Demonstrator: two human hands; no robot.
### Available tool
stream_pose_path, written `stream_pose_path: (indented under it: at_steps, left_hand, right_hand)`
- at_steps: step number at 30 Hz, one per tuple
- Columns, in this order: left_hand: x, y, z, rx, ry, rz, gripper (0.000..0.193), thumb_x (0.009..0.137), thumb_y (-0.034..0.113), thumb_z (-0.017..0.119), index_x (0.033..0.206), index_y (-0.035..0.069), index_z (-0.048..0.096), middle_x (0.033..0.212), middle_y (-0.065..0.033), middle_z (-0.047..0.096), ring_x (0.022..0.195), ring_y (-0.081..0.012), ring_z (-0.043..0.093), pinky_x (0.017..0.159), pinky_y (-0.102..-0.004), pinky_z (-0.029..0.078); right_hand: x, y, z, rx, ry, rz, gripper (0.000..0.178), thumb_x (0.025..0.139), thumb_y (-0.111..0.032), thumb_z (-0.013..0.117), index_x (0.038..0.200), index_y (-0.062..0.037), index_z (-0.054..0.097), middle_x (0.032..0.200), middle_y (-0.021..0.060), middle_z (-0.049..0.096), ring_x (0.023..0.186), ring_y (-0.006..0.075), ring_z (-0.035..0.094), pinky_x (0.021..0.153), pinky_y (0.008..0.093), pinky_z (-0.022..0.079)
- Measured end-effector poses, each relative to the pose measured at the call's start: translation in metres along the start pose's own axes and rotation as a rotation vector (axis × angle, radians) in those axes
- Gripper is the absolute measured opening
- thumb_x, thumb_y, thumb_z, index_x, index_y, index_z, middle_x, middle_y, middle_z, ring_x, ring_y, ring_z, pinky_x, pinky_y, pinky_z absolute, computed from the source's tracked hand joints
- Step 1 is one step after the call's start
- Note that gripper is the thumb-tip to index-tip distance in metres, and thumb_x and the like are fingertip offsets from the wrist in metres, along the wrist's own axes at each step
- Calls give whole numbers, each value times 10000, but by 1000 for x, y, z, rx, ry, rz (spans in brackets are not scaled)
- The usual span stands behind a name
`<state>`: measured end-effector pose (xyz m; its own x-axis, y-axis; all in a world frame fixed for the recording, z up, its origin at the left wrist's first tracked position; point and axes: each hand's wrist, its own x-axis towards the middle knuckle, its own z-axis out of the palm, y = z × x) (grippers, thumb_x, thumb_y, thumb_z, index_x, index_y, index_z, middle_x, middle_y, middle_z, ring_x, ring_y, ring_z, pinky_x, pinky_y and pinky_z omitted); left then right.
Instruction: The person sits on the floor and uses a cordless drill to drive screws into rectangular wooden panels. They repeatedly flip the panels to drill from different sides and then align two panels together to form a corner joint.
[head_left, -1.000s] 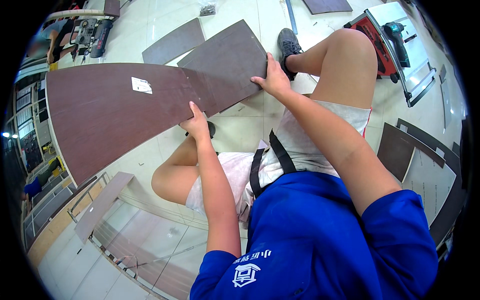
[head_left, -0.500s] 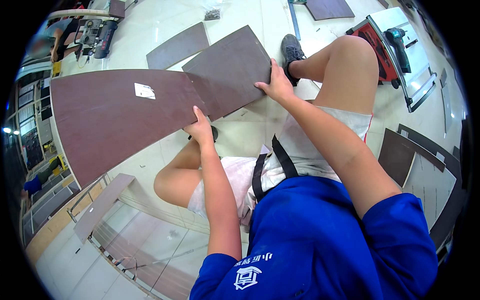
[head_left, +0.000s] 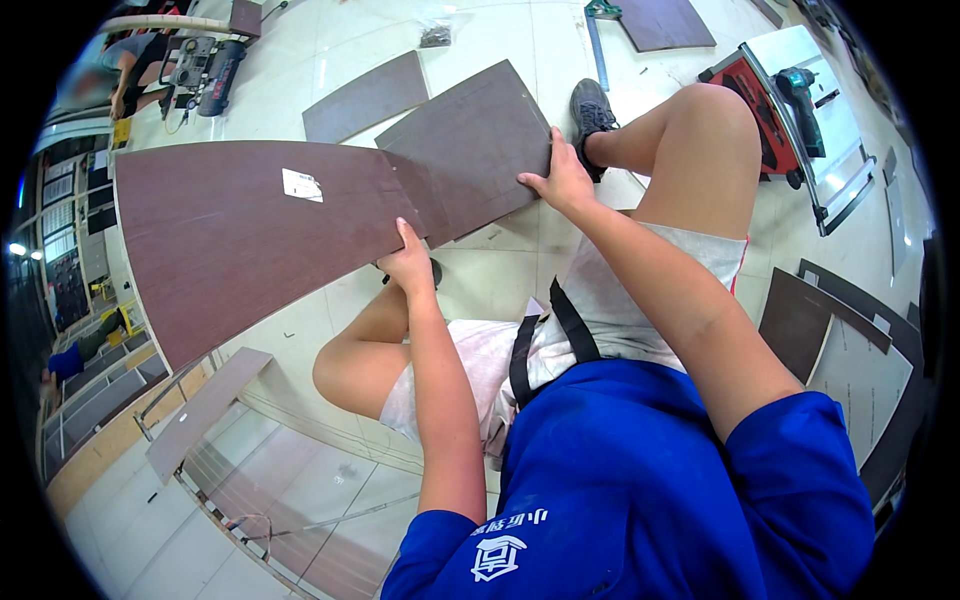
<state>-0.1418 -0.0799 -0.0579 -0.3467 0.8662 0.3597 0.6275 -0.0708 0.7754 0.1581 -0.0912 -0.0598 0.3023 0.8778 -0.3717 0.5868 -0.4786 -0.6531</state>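
Observation:
My left hand [head_left: 408, 262] grips the lower edge of a large dark brown board [head_left: 230, 240], its thumb on top and its other fingers hidden beneath. A white label [head_left: 302, 185] is stuck on that board's upper face. To the right lies a smaller brown board [head_left: 465, 145], meeting or overlapping the large one along a slanting line. My right hand [head_left: 562, 178] is closed on the smaller board's right corner, thumb on the face and fingers along the side edge. A greyish board [head_left: 365, 98] lies partly behind both on the floor.
A cordless drill [head_left: 800, 108] rests on a white-topped red stand [head_left: 755, 105] at right. Several panels [head_left: 850, 350] lie stacked below it. Far left, another person [head_left: 125, 75] is beside a machine [head_left: 205, 75]. A long narrow board [head_left: 205, 410] lies lower left.
The whole view has shifted slightly. Both hands keep the same grip on the boards, which stay as they were relative to each other.

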Motion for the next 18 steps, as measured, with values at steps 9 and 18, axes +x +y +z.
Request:
stream_pose_path:
  at_steps: [9,18]
  left_hand:
    - [1,0,-2,-19,-21,-11,301,955,175,710,992,-124,711,968,-190,764,860,-262,737,783,-377,556]
    - [0,37,-6,-30,-80,-155,295,944,164,708,1031,-118,691,1014,-204,750,910,-298,731,808,-390,554]
  right_hand:
    - [0,-1,0,-1,-1,1,1156,788,-471,839,1611,-72,132,1421,208,495,1293,366,543,1055,443,478]
    - [0,0,-2,-10,14,10,1146,789,-451,843,1610,-70,140,1456,206,484,1304,363,542,1061,443,477]
